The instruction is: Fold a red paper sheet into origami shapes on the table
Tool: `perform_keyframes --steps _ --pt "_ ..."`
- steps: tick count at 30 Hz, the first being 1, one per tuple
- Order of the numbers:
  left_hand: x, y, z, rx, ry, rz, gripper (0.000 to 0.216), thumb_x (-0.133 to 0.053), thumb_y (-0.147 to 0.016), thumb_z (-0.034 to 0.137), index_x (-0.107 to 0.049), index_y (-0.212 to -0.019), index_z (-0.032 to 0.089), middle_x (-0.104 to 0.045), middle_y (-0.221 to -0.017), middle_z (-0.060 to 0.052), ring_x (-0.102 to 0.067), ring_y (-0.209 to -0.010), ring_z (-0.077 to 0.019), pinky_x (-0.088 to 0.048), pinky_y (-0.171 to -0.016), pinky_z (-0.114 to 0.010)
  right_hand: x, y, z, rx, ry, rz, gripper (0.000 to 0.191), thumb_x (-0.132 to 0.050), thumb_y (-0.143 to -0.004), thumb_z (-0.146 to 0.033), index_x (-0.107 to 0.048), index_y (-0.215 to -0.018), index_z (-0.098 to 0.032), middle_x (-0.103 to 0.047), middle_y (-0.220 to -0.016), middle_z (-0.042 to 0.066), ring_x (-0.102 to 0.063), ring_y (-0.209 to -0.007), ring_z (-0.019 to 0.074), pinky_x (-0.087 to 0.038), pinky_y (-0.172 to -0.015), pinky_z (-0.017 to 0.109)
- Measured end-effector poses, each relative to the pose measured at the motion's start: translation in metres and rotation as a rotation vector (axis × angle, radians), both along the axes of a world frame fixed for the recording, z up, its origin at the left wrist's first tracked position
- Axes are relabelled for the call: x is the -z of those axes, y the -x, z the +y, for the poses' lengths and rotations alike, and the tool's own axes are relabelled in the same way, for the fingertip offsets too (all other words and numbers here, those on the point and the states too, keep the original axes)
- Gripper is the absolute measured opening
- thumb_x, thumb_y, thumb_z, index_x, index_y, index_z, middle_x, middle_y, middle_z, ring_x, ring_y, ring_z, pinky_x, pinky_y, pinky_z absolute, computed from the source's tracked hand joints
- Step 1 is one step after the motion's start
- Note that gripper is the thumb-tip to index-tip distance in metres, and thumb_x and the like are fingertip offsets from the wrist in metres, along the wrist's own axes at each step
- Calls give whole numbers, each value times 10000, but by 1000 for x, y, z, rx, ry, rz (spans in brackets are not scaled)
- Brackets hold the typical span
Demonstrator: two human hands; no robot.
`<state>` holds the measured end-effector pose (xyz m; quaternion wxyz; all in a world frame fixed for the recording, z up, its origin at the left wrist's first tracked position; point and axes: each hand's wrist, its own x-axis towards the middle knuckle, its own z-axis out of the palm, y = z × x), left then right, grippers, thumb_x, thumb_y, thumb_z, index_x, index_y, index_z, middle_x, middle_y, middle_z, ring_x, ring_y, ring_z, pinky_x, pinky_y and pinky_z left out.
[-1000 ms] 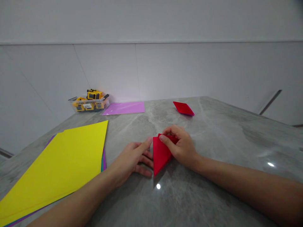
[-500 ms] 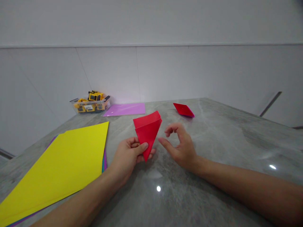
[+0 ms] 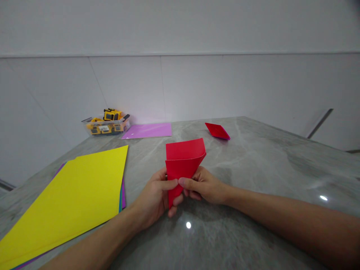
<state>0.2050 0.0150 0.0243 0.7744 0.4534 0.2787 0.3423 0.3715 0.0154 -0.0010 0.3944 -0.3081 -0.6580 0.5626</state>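
Observation:
A folded piece of red paper is held up over the table, its narrow point downward and its wide layered edge at the top. My left hand grips it from the left, thumb on the front face and fingers behind the point. From the right, my right hand pinches the same paper, its thumb tip close to the left thumb. Both hands are closed on it. The fingers behind the paper are partly hidden.
On the left lies a stack of coloured sheets, yellow paper on top. Toward the wall stand a clear plastic box of yellow toy vehicles, a pale purple sheet and a folded red-and-pink paper piece. The grey marbled table is glossy.
My right hand has moved left and closed on the red paper, which it was apart from before. The paper has turned and shifted slightly right and lower, its wide end facing me more.

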Motion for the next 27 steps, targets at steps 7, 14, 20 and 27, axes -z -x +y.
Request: perform_keyframes --steps 7,14,20,27 --pt "9 3 4 31 -202 98 217 -630 -801 276 -513 -948 167 -542 -581 30 -464 -409 -86 -494 -358 -222 2 -3 4 281 63 144 513 -625 -792 -537 -467 -486 -157 -404 -365 -54 -347 -316 47 -242 -331 184" --pt "7 2 4 69 -385 149 248 -634 -820 363 -553 -895 141 -623 -736 -32 -490 -455 -82 -470 -378 -201 4 -6 4 198 84 213 451 -562 -860 -490 -595 -596 -126 -560 -440 4 -499 -368 87 -341 -364 179" --pt "6 5 6 125 -333 171 381 -464 -922 459 -602 -902 105 -655 -762 -83 -615 -552 -128 -492 -501 -219 2 -6 1 148 20 185 442 -570 -859 -472 -594 -594 -120 -600 -471 27 -514 -399 86 -347 -390 176" --pt "7 2 2 81 -362 175 389 -461 -913 482 -587 -883 115 -633 -704 -50 -561 -461 -105 -503 -466 -236 0 -5 0 170 -32 127 450 -561 -863 -478 -588 -586 -124 -598 -467 24 -498 -387 81 -336 -388 178"
